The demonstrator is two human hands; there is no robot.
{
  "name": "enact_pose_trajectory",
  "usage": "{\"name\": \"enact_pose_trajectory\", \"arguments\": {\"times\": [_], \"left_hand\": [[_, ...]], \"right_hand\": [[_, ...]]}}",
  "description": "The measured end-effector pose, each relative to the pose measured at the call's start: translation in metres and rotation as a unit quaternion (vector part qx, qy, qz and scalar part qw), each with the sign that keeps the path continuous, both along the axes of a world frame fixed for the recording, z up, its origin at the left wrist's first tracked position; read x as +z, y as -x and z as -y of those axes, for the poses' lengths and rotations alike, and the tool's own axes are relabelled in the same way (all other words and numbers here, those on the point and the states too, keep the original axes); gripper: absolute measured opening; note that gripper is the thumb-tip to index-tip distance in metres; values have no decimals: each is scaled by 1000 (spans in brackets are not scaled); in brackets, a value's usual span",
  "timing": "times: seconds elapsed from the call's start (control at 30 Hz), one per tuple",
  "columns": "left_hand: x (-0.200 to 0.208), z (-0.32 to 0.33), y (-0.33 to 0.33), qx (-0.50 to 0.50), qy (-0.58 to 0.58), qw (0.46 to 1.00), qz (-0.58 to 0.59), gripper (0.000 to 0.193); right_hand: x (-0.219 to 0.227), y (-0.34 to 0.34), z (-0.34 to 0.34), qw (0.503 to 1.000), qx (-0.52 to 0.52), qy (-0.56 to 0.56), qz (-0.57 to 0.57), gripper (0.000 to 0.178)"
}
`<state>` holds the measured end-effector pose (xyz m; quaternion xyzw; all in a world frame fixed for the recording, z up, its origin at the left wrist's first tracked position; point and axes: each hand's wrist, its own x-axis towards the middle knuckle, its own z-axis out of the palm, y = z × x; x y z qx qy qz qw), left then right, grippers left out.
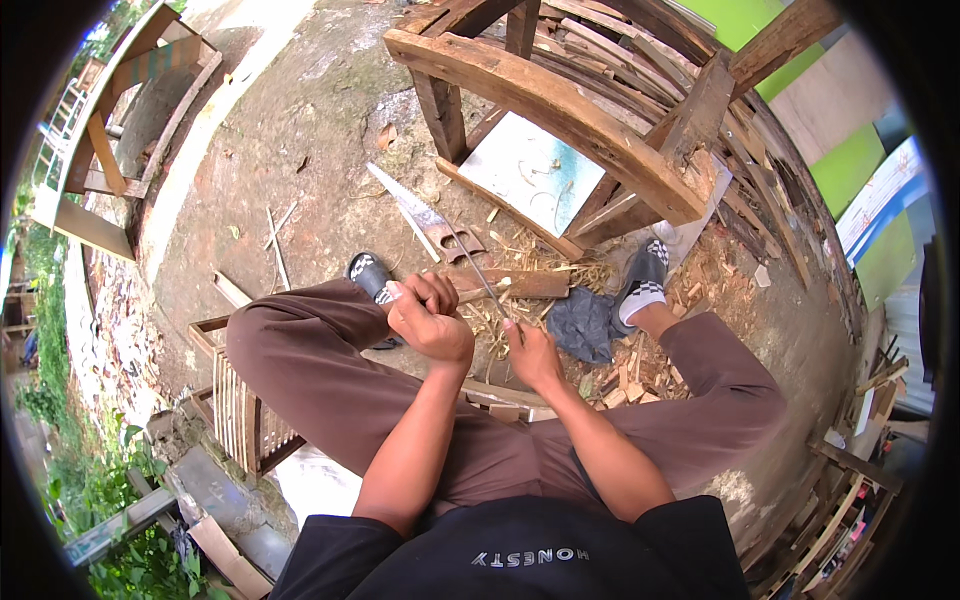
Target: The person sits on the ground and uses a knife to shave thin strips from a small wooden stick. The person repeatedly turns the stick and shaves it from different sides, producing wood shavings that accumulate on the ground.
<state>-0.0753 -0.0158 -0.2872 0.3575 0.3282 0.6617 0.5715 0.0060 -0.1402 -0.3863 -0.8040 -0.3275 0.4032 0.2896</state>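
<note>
My right hand point(533, 352) is closed round the near end of a thin, dark, rod-like tool point(482, 273), which slants up and left from it. Beside it, my left hand point(432, 322) is curled into a fist; whatever its fingers may hold is hidden. Beyond the hands a handsaw point(412, 207) lies on the ground, its wooden handle toward me and its blade pointing away to the left. The rod's far end overlaps the saw handle in view; I cannot tell whether they touch. A wooden block point(525, 284) lies just past my hands, among shavings.
A heavy wooden frame point(560, 95) stands ahead right, a white-and-blue board point(530, 170) beneath it. Near my right foot are a dark crumpled cloth or bag point(583, 323) and wood offcuts point(630, 385). A slatted wooden piece point(240, 410) stands left; stacked planks point(770, 190) line the right.
</note>
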Motion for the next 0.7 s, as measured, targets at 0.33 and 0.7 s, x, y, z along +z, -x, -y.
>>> {"name": "enact_pose_trajectory", "arguments": {"times": [0.33,0.7], "left_hand": [[-3,-7,4,28,20,999,-1,54],[2,2,-5,-11,-21,1000,-12,55]], "right_hand": [[-47,1,-3,996,-52,71,-34,56],[38,15,-16,982,53,-178,-23,49]]}}
